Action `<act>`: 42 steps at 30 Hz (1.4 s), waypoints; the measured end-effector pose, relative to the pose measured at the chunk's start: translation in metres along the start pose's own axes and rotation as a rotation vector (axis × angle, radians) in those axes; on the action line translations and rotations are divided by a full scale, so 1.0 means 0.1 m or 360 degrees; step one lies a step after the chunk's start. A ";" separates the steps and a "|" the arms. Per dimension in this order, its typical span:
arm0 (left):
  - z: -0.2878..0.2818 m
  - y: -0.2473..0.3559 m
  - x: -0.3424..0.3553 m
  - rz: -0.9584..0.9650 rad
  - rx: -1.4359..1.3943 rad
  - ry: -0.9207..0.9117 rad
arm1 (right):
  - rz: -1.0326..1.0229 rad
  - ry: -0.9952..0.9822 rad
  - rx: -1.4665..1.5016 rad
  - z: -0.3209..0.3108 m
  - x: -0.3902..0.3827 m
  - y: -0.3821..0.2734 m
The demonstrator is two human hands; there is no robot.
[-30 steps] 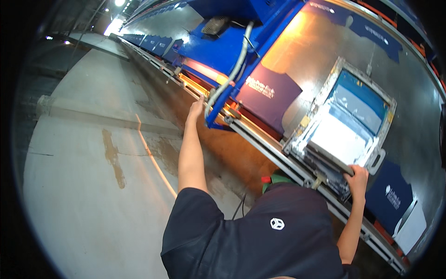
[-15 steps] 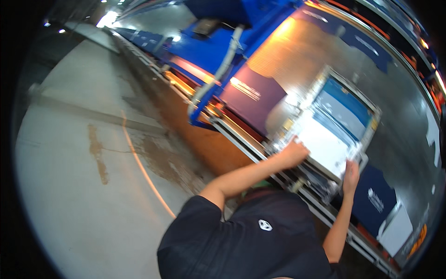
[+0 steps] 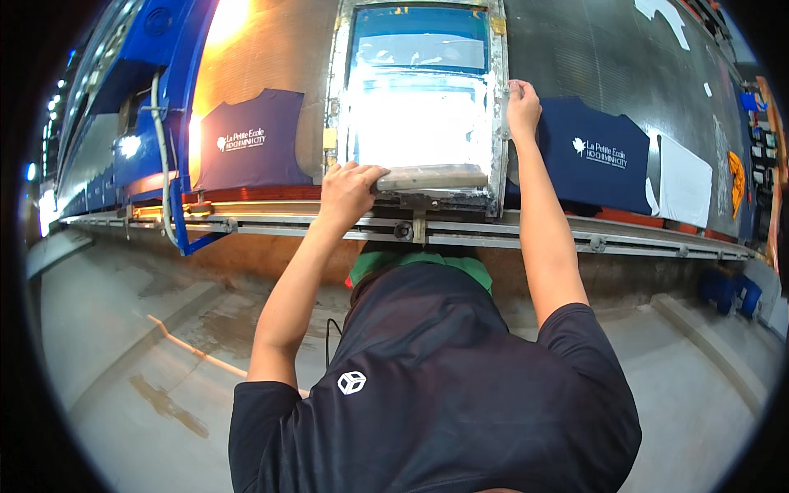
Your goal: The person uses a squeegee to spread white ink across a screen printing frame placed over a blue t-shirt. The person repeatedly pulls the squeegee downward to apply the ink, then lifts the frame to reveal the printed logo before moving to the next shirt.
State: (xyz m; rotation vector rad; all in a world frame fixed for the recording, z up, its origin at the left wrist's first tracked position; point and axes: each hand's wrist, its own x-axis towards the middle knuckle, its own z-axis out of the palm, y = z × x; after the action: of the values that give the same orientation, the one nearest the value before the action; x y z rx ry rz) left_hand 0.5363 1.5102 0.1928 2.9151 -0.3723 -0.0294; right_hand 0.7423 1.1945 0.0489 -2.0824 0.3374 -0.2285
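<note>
My left hand (image 3: pixel 355 189) is lying half curled at the near left corner of the screen frame (image 3: pixel 499 66), its fingers bending by the left end of a grey bar (image 3: pixel 436 177); whether it is gripping the bar or merely resting against it, I cannot tell. My right hand (image 3: pixel 524 108) is standing at the right rail of the frame, its fingers folding inward; I cannot tell how tightly they are closing, or whether on the rail itself. The bar is lying crosswise at the near end of the frame. Inside the frame, the mesh (image 3: pixel 419 25) is showing blue at the far end and shining white nearer the bar; glare is hiding what the white is.

I am judging the step in hand to be one of setting my hands about the frame, left at the bar, right at the side. The next move, as I am reading it, is calling for a surer left hold on the bar and an even touch at the rail, lest the frame tilt.

Outward, the frame is sitting on a long metal desk (image 3: pixel 575 66). Left of it a purplish cloth (image 3: pixel 271 115) is lying flat, and farther left a blue beam (image 3: pixel 182 82) is rising beside a warm glow. Right of it a navy cloth (image 3: pixel 596 185) is lying, with a white panel (image 3: pixel 686 181) beyond.
</note>
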 end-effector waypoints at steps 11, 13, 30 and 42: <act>0.16 -0.91 1.89 0.0011 -0.0053 -0.0376 | -0.0095 -0.0206 -0.0591 -0.18 0.10 0.21; 0.18 -1.04 2.08 0.0023 -0.0121 -0.0404 | -0.0381 -0.0118 -0.0588 -0.30 0.12 -0.22; 0.55 -0.87 1.42 -0.0203 -0.0046 -0.0264 | -0.0807 -0.1017 -0.0754 0.08 -0.25 -0.62; 0.41 -0.01 -0.38 -0.0098 -0.0119 -0.0293 | -0.0632 -0.1067 -0.0459 -0.88 -2.05 -0.43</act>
State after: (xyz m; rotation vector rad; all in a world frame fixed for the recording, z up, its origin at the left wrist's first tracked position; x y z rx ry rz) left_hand 0.4979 1.5125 0.1518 2.8566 -0.3029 -0.3160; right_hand 0.5289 1.2118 0.1255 -2.3516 -0.4755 0.3059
